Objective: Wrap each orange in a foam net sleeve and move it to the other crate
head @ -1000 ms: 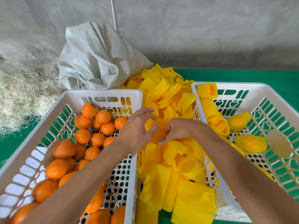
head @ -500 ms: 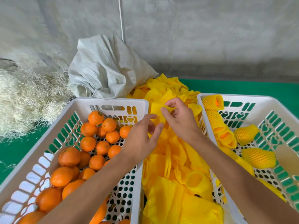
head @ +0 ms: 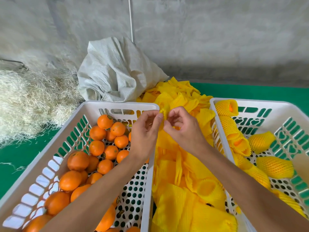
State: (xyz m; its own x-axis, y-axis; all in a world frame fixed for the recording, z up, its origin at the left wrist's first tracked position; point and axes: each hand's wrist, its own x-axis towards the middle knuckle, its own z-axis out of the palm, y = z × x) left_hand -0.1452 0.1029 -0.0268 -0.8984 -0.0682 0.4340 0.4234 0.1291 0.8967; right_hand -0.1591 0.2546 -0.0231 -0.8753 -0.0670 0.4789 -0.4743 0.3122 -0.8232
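The left hand (head: 145, 131) and the right hand (head: 183, 131) meet in the middle. Both pinch the top edge of one yellow foam sleeve (head: 164, 113) with thumb and fingertips. The sleeve hangs over a big heap of yellow sleeves (head: 184, 190) that lies between two white crates. At about 8 o'clock from the hands, the left crate (head: 107, 104) holds many bare oranges (head: 97, 148), piled mostly on its left side. At about 3 o'clock, the right crate (head: 250, 102) holds oranges already in sleeves (head: 274, 166). At 11 o'clock, a crumpled white sack (head: 117, 72) leans on the grey wall (head: 217, 39). Pale straw (head: 30, 101) lies at 9 o'clock on the green mat (head: 20, 158).
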